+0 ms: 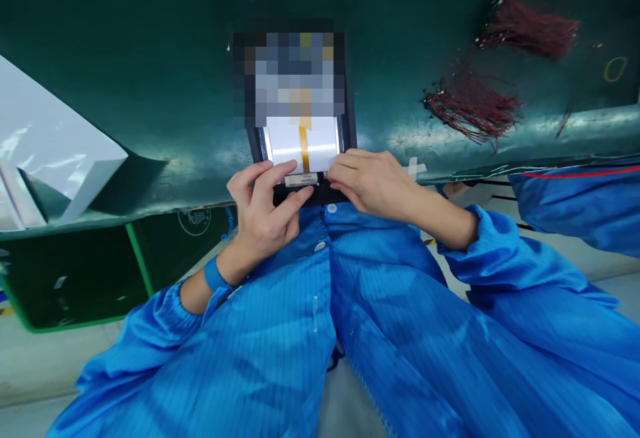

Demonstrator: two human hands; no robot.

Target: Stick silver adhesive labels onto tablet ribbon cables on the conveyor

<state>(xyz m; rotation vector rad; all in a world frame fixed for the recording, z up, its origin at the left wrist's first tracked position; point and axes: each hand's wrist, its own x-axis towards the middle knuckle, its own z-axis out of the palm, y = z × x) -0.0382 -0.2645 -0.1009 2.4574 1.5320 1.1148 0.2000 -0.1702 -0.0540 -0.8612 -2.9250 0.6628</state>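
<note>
A flat white panel (320, 141) with an orange flex strip (303, 148) down its middle lies in a black tray (350, 131) at the near edge of the dark green bench (165, 78). My left hand (263, 208) pinches the tray's lower left edge, thumb and forefinger beside a small grey connector tab (301, 179). My right hand (373, 181) has its fingers curled, its tips pressed on the panel's lower right corner next to the tab. Both arms wear blue striped sleeves, and the upper part of the panel is blurred out.
Two bundles of dark red wires (473, 108) lie on the bench at the right. A white folded sheet (55, 151) stands at the left edge. A green bin (75, 271) sits under the bench at left. Another person's blue sleeve (575, 201) reaches in at right.
</note>
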